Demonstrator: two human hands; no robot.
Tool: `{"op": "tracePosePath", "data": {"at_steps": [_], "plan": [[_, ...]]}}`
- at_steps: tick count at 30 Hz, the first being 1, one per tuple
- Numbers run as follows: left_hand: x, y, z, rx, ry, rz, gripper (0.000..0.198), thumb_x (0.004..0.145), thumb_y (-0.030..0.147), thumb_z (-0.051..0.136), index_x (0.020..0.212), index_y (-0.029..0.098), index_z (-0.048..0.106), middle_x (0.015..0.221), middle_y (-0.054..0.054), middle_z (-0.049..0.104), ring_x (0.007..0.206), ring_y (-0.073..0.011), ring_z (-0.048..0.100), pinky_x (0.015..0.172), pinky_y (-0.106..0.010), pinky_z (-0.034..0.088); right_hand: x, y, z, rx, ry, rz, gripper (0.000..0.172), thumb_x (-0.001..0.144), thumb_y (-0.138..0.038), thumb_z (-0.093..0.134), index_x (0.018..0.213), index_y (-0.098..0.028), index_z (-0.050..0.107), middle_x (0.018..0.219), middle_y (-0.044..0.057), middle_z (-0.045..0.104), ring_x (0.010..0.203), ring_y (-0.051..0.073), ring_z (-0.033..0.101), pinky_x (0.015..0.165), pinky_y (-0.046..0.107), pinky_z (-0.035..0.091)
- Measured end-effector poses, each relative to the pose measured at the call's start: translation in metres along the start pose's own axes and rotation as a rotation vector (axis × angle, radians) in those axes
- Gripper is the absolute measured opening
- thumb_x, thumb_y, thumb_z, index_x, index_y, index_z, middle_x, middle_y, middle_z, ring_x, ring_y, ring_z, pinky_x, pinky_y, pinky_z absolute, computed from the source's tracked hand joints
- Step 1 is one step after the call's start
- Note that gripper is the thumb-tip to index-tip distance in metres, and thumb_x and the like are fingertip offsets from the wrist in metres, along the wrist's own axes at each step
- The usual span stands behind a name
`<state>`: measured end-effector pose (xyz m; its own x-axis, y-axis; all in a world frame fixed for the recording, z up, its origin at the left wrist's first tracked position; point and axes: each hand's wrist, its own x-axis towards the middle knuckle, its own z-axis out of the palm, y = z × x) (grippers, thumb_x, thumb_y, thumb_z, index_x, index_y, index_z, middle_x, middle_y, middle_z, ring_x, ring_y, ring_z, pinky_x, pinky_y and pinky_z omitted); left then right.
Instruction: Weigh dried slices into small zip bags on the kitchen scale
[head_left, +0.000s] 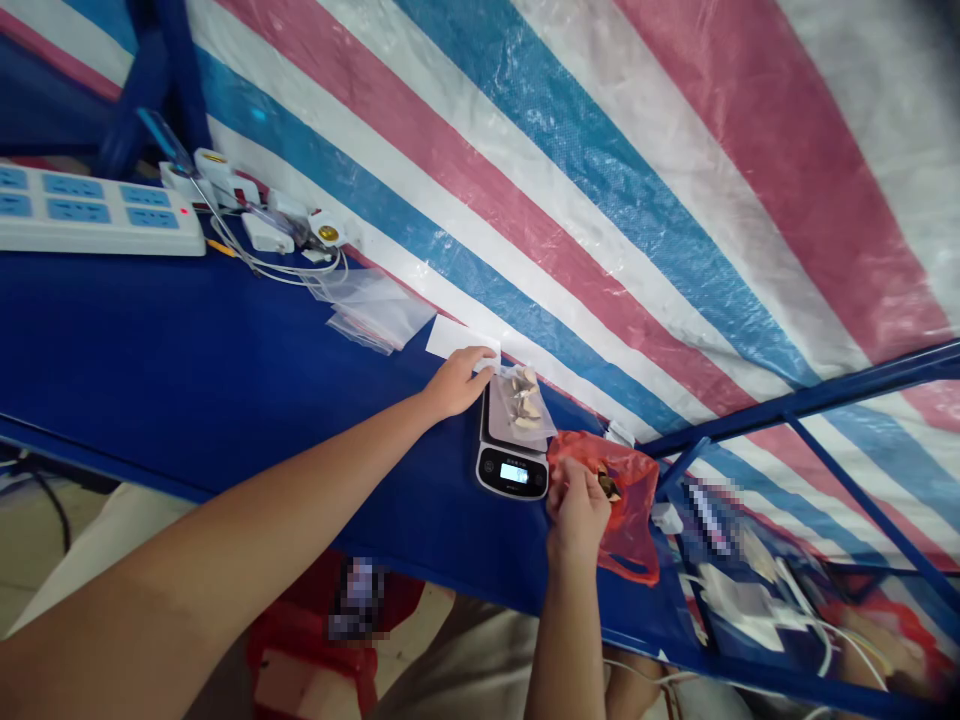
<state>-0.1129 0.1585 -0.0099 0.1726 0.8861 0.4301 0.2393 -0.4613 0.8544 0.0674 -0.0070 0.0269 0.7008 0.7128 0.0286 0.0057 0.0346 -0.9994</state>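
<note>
Black front panel and lit display (514,474) identify the digital scale (504,438), which stands on the blue table (225,350). Digits on the display are too small to read; one line of printed characters above it and the button markings are likewise illegible. On the scale platform lies a clear bag (540,428) containing pale, irregular pieces (525,408). Left hand (461,378): positioned at the bag's upper left corner, fingers extended over white paper (450,338); whether they pinch the bag edge cannot be determined. Right hand (579,500): fingers curled at the red plastic bag (634,515), beside the scale; their grip on any item cannot be determined. Dark pieces (608,487) show in the red plastic bag. Flat clear pouches (386,305) lie farther left, followed by a power strip (112,232) with blue sockets and a lit red indicator.
</note>
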Motion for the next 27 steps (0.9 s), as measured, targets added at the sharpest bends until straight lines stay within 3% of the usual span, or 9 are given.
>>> {"op": "tracePosePath", "data": {"at_steps": [4,8,17,23,27], "plan": [[0.003,-0.003,0.000,-0.043,0.108,-0.087,0.024,0.093,0.027,0.048,0.113,0.021,0.061,0.122,-0.009,0.068,0.117,-0.0235,0.062,0.098,-0.039,0.052,-0.009,0.020,-0.016,0.012,0.112,-0.141,0.042,0.078,-0.047,0.074,0.061,-0.023,0.044,0.047,-0.010,0.035,0.040,0.006,0.027,0.037,0.020,0.021],[0.004,-0.002,-0.002,-0.067,0.121,-0.096,0.021,0.092,0.025,0.048,0.109,0.020,0.061,0.119,-0.008,0.069,0.112,-0.0220,0.064,0.089,-0.035,0.052,-0.014,0.030,-0.019,0.018,0.180,-0.198,0.043,0.082,-0.051,0.071,0.062,-0.024,0.044,0.050,-0.009,0.037,0.042,0.007,0.029,0.040,0.022,0.023],[0.003,0.001,-0.004,-0.091,0.134,-0.118,0.018,0.091,0.024,0.049,0.105,0.021,0.060,0.115,-0.008,0.069,0.108,-0.0212,0.064,0.086,-0.034,0.051,-0.013,0.034,-0.022,-0.155,0.128,-0.192,0.045,0.086,-0.055,0.063,0.059,-0.025,0.046,0.047,-0.007,0.037,0.044,0.011,0.031,0.043,0.027,0.025],[0.003,0.002,-0.006,-0.100,0.133,-0.130,0.017,0.090,0.023,0.049,0.104,0.021,0.059,0.115,-0.008,0.068,0.109,-0.0213,0.064,0.087,-0.034,0.050,-0.010,0.034,-0.025,-0.205,0.214,-0.236,0.043,0.086,-0.046,0.061,0.052,-0.024,0.049,0.048,-0.004,0.047,0.052,0.014,0.044,0.057,0.029,0.043],[0.003,0.004,-0.006,-0.107,0.130,-0.129,0.017,0.090,0.023,0.049,0.103,0.020,0.059,0.115,-0.008,0.068,0.107,-0.0209,0.063,0.087,-0.034,0.050,-0.006,0.036,-0.028,-0.240,0.261,-0.249,0.040,0.086,-0.047,0.061,0.054,-0.023,0.055,0.053,-0.002,0.054,0.058,0.016,0.049,0.064,0.030,0.044]]}}
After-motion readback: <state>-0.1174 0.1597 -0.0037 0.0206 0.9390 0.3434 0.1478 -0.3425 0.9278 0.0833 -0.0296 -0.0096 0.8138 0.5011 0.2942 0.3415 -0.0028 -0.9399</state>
